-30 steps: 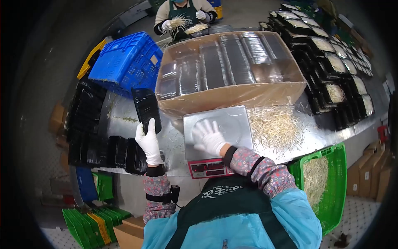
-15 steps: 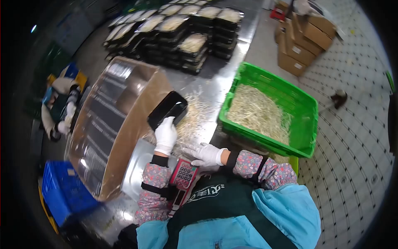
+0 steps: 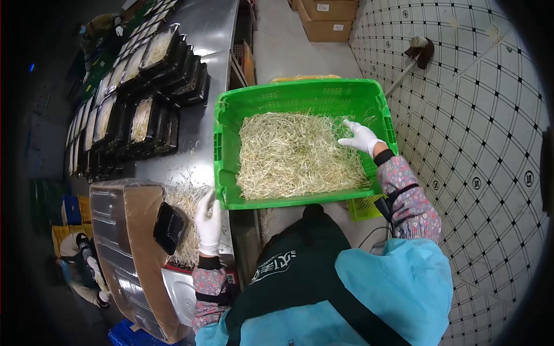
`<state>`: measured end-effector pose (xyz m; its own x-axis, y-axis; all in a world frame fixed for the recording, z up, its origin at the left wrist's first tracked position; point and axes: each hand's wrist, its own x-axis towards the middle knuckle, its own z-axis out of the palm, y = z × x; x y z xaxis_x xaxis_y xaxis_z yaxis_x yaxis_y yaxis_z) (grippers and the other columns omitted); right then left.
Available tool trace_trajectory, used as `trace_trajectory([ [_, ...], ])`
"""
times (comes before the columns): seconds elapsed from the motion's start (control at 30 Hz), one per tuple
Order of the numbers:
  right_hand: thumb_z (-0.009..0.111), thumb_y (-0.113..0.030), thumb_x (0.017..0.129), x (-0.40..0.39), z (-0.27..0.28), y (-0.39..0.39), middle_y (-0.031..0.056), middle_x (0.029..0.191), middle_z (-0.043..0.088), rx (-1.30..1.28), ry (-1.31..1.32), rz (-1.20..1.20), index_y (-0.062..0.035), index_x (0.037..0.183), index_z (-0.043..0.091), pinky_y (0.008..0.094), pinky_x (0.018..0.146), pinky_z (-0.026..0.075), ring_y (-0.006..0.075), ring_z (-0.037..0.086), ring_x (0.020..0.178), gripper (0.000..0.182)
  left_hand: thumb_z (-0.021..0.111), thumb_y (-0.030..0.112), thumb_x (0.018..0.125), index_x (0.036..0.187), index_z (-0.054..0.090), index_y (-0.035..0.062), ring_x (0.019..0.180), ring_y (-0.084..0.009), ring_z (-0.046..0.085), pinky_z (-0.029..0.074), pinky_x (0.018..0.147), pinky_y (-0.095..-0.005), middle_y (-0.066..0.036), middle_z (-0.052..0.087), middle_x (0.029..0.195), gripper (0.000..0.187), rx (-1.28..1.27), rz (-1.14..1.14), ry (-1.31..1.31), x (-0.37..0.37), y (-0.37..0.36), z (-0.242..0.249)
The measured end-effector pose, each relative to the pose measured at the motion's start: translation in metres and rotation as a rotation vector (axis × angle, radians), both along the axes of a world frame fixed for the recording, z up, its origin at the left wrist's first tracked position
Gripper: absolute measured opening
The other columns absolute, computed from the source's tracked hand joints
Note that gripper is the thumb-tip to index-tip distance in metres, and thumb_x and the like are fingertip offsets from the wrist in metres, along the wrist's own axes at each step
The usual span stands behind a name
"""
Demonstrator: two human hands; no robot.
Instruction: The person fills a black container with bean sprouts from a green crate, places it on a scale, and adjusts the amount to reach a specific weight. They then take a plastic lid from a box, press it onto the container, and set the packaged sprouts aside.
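Note:
Bean sprouts (image 3: pixel 294 155) fill most of the green crate (image 3: pixel 300 89) in front of me. My right hand (image 3: pixel 362 138), white-gloved, is over the crate's right side at the edge of the sprouts, fingers apart and holding nothing. My left hand (image 3: pixel 208 225), also gloved, is beside the crate's near left corner with its fingers stretched out and nothing in it. Left of that hand, an empty black tray (image 3: pixel 169 229) lies tilted among loose sprouts (image 3: pixel 189 202) on the metal table. A scale's metal pan (image 3: pixel 180 294) shows below the tray, its keypad mostly hidden by my left arm.
Stacks of filled black trays (image 3: pixel 138 115) stand on the metal table (image 3: pixel 199 138). A cardboard box (image 3: pixel 144 248) with clear plastic is at the left. Other people (image 3: pixel 81 268) are at the far left. Cartons (image 3: pixel 329 20) stand on the floor ahead.
The view has swung right toward the crate. My left hand has let go of the black tray. My right hand has moved from near the scale to over the crate.

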<state>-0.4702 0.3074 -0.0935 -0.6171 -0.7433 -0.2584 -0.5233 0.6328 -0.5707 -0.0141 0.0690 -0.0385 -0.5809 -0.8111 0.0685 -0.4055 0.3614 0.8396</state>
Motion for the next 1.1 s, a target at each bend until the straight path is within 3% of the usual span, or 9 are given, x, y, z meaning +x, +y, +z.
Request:
trace_trajectory([
  [0.07, 0.079, -0.048, 0.076, -0.028, -0.058, -0.007, 0.0246, 0.141, 0.051, 0.366, -0.091, 0.195, 0.0003, 0.147, 0.038, 0.0391, 0.108, 0.042, 0.0354, 0.049, 0.133, 0.095, 0.063, 0.004, 0.092, 0.117, 0.067, 0.0, 0.106, -0.0233, 0.064, 0.048, 0.095, -0.031, -0.013, 0.068, 0.113, 0.025, -0.103, -0.095, -0.104, -0.041, 0.01, -0.02],
  [0.1, 0.081, -0.049, 0.073, -0.035, -0.092, -0.012, 0.026, 0.149, 0.041, 0.504, -0.174, 0.286, 0.0026, 0.15, 0.031, 0.0395, 0.113, 0.037, 0.0359, 0.041, 0.139, 0.105, 0.063, 0.004, 0.092, 0.114, 0.068, 0.0002, 0.104, -0.023, 0.065, 0.049, 0.094, -0.0309, -0.012, 0.069, 0.11, 0.023, -0.089, -0.099, -0.129, -0.057, 0.015, -0.026],
  [0.2, 0.088, -0.053, 0.059, -0.024, -0.141, -0.019, 0.0272, 0.149, 0.038, 0.714, -0.284, 0.513, 0.0033, 0.152, 0.023, 0.0434, 0.114, 0.035, 0.0395, 0.038, 0.139, 0.127, 0.065, 0.006, 0.091, 0.11, 0.07, 0.0021, 0.096, -0.0245, 0.067, 0.051, 0.087, -0.0323, -0.013, 0.07, 0.104, 0.02, -0.048, -0.065, -0.207, -0.077, 0.024, -0.061],
  [0.3, 0.093, -0.051, 0.053, 0.013, -0.182, 0.001, 0.025, 0.148, 0.039, 0.601, -0.057, 0.604, 0.0022, 0.153, 0.015, 0.0507, 0.111, 0.036, 0.0419, 0.037, 0.138, 0.138, 0.066, 0.009, 0.089, 0.105, 0.072, 0.0063, 0.088, -0.0298, 0.068, 0.054, 0.079, -0.0361, -0.012, 0.071, 0.096, 0.017, -0.215, -0.068, -0.379, -0.093, 0.033, -0.053],
  [0.4, 0.095, -0.048, 0.049, 0.029, -0.18, 0.01, 0.0246, 0.149, 0.037, 0.544, -0.103, 0.598, 0.0035, 0.153, 0.009, 0.0542, 0.11, 0.033, 0.044, 0.032, 0.14, 0.145, 0.065, 0.01, 0.09, 0.104, 0.072, 0.0065, 0.085, -0.0298, 0.068, 0.053, 0.077, -0.0366, -0.012, 0.07, 0.093, 0.016, -0.202, -0.031, -0.449, -0.099, 0.033, -0.049],
  [0.57, 0.095, -0.045, 0.049, 0.016, -0.177, 0.002, 0.0249, 0.128, 0.057, 0.606, -0.297, 0.591, 0.0007, 0.149, 0.023, 0.0446, 0.101, 0.045, 0.0396, 0.055, 0.12, 0.132, 0.065, 0.011, 0.089, 0.1, 0.072, 0.0068, 0.083, -0.0296, 0.067, 0.053, 0.075, -0.0378, -0.011, 0.069, 0.089, 0.014, -0.244, -0.042, -0.438, -0.096, 0.028, -0.056],
  [0.8, 0.093, -0.048, 0.052, 0.018, -0.181, 0.017, 0.0252, 0.13, 0.056, 0.524, -0.339, 0.497, -0.0023, 0.149, 0.027, 0.0447, 0.1, 0.045, 0.0385, 0.054, 0.124, 0.125, 0.066, 0.013, 0.089, 0.097, 0.071, 0.0079, 0.08, -0.029, 0.066, 0.052, 0.073, -0.0386, -0.01, 0.069, 0.088, 0.011, -0.258, -0.082, -0.499, -0.096, 0.027, -0.054],
  [0.87, 0.091, -0.051, 0.055, 0.017, -0.179, 0.011, 0.0258, 0.134, 0.054, 0.736, -0.606, 0.392, -0.0014, 0.147, 0.03, 0.0443, 0.101, 0.045, 0.0384, 0.052, 0.126, 0.121, 0.065, 0.014, 0.089, 0.097, 0.071, 0.0081, 0.08, -0.0289, 0.065, 0.052, 0.073, -0.0389, -0.01, 0.069, 0.087, 0.011, -0.272, -0.097, -0.516, -0.097, 0.021, -0.053],
  [1.1, 0.091, -0.048, 0.056, 0.03, -0.19, 0.026, 0.0252, 0.141, 0.051, 0.628, -0.382, 0.511, 0.0004, 0.147, 0.032, 0.0443, 0.102, 0.045, 0.0362, 0.052, 0.128, 0.118, 0.063, 0.017, 0.09, 0.092, 0.069, 0.008, 0.079, -0.0303, 0.064, 0.05, 0.072, -0.0412, -0.01, 0.067, 0.085, 0.011, -0.267, -0.137, -0.582, -0.094, 0.02, -0.053],
])
